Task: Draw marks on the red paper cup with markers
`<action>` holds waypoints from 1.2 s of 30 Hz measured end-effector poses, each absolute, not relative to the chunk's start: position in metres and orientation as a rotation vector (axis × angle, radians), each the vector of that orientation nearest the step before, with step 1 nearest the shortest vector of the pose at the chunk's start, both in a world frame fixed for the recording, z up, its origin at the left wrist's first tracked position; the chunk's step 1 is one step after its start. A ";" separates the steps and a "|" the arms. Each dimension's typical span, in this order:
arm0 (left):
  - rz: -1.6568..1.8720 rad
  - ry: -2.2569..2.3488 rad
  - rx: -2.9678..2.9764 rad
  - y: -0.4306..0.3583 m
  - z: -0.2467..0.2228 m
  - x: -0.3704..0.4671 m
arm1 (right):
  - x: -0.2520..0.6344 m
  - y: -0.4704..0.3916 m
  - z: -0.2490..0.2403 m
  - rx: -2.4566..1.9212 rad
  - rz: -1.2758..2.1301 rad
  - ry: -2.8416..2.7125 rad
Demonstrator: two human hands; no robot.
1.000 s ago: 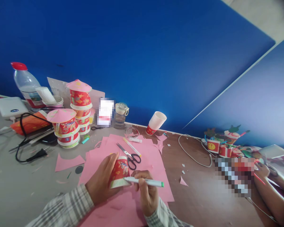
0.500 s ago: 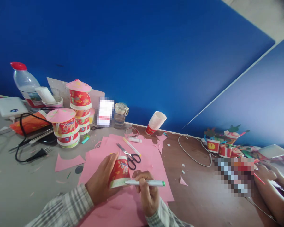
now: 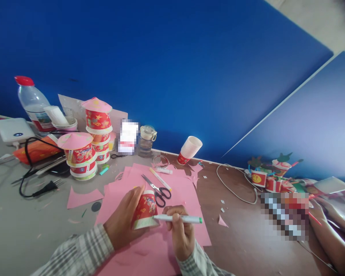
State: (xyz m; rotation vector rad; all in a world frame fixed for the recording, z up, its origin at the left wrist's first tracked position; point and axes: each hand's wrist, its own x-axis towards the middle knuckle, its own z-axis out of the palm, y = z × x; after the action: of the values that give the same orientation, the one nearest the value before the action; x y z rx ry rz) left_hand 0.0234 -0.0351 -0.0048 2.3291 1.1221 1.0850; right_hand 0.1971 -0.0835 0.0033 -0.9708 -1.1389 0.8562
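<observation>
My left hand [image 3: 125, 216] is wrapped round a red patterned paper cup [image 3: 146, 207], which has a pale green band along its lower rim. In my right hand [image 3: 180, 232] is a white marker pen [image 3: 186, 219] with a green end, its tip at the right side of that band. Both hands are over stacked pink paper sheets [image 3: 186, 195]. Just beyond the cup lie black-handled scissors [image 3: 161, 196], with a yellow-ended marker [image 3: 161, 179] and a white cap-like marker [image 3: 164, 170] above them.
Cup towers with pink cone roofs [image 3: 79, 153] stand at left, near a plug cable [image 3: 46, 188] and a bottle [image 3: 33, 103]. At the back are a glass jar [image 3: 146, 143] and stacked paper cups [image 3: 189, 148]. At right, another person's hand [image 3: 319, 212] is near decorated cups [image 3: 258, 178].
The marker in my right hand has shifted slightly right and up along the cup's green band. My left hand and the cup stay almost still.
</observation>
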 end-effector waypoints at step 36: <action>1.034 1.114 2.275 -0.035 0.000 0.023 | 0.200 -0.083 0.011 -1.099 0.722 -1.262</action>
State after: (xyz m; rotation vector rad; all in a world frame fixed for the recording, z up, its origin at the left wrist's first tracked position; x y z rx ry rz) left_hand 0.0230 -0.0354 -0.0003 2.2750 1.1141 1.0342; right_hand 0.2003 -0.0832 0.0113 -1.0987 -1.2616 0.7216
